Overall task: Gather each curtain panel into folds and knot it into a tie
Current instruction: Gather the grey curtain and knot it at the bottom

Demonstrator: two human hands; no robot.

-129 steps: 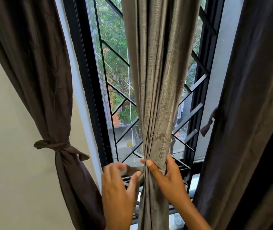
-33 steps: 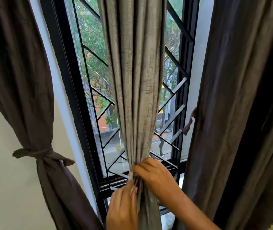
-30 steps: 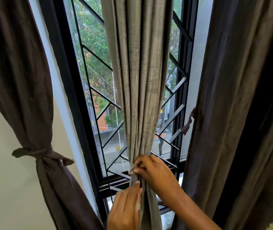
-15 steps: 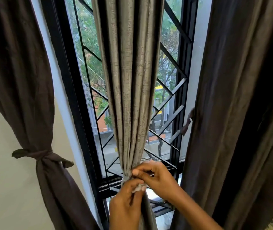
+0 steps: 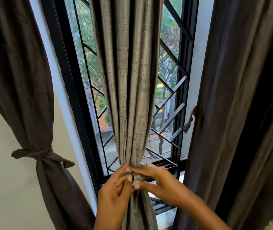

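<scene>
A grey textured curtain panel point(image 5: 129, 83) hangs in the middle of the window, gathered into narrow folds that pinch together low down. My left hand point(image 5: 114, 195) and my right hand point(image 5: 159, 181) meet at that pinch point. Both pinch a grey tie strip point(image 5: 136, 176) wrapped around the bundle, fingertips nearly touching. Below my hands the panel hangs loose. A dark brown curtain panel point(image 5: 24, 80) at the left is cinched with a knotted tie point(image 5: 44, 155). Another dark brown panel point(image 5: 242, 113) hangs straight at the right.
A black window frame point(image 5: 69, 90) with a diagonal metal grille point(image 5: 170, 113) stands behind the curtains. A cream wall point(image 5: 3, 180) lies at the left. A short dark tie end point(image 5: 189, 122) sticks out from the right panel's edge.
My right hand went from gripping the gathered folds to pinching the tie strip. My left hand rose to meet it at the pinch point. The view drifted slightly.
</scene>
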